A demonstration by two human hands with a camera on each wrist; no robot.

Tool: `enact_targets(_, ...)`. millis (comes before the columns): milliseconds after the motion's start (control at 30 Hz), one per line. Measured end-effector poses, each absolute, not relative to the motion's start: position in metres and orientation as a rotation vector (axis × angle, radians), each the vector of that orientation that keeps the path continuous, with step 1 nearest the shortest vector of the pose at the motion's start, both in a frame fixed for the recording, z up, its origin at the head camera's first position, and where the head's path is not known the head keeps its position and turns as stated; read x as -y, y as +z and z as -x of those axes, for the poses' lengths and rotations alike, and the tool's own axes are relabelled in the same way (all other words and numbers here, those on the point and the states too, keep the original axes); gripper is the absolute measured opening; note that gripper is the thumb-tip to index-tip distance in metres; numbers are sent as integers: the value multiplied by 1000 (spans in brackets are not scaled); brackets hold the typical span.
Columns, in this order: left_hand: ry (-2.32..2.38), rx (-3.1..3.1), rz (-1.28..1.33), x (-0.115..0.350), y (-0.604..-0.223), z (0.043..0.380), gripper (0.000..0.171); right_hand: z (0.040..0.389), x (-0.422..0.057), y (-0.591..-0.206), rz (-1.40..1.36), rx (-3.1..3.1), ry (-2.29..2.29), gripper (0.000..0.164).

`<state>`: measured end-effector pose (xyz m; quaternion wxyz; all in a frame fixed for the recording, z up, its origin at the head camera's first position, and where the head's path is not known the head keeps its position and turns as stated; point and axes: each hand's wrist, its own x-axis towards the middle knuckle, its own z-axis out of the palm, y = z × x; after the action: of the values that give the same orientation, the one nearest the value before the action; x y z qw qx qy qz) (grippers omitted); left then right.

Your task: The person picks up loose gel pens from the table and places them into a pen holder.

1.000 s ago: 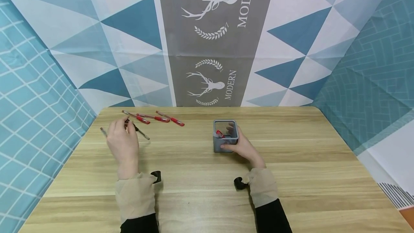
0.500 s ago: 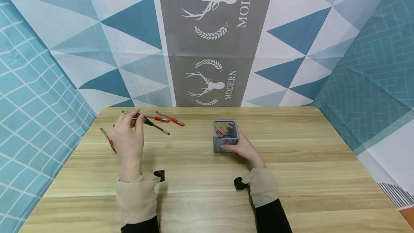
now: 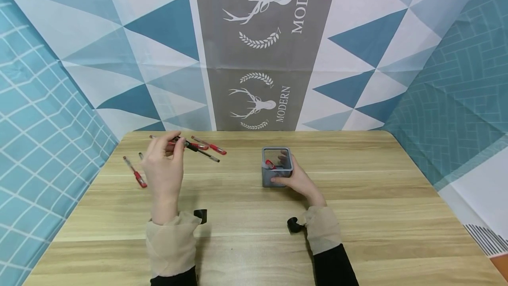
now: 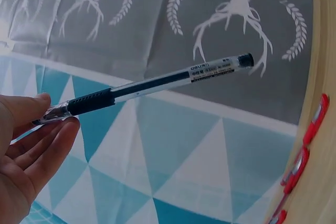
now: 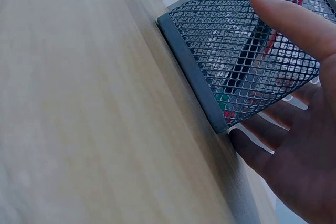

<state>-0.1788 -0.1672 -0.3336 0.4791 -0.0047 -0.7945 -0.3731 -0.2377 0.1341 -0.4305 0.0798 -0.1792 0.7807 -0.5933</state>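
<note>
My left hand (image 3: 163, 175) pinches a black gel pen (image 3: 209, 156) by its capped end. In the left wrist view, the clear barrel and black grip of the gel pen (image 4: 152, 85) point away from the thumb and fingers. On the right, my right hand (image 3: 302, 183) grips a grey mesh pen holder (image 3: 267, 180), which stands upright on the table. The thumb lies along the near side, with fingers behind. A red pen (image 3: 270, 164) shows inside the holder, and the mesh (image 5: 205, 40) reveals dark and red pens in the right wrist view.
Red pens lie at the table's back left, one red pen (image 3: 216, 148) nearest the holder. Another red pen (image 3: 138, 177) rests left of my left hand, beside a pen tip (image 3: 140, 156) mostly hidden by it. A patterned cloth wall (image 3: 254, 56) rises behind the wooden table (image 3: 242, 215).
My left hand has moved right with the black gel pen, away from the red pen at far left, which is now in full view. My right hand and the pen holder have stayed put.
</note>
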Motion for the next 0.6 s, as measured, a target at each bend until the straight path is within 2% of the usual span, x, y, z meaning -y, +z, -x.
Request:
enact_targets(100, -972, 1934, 50, 161, -331, 178, 21, 237, -134, -429, 531, -2329, -1775, 89)
enact_targets(333, -1076, 1912, 117, 149, -328, 177, 19, 253, -139, -456, 544, -2367, -1786, 92)
enact_targets(600, -1149, 1905, 197, 136, -325, 176, 18, 252, -139, -452, 521, -2350, -1782, 92)
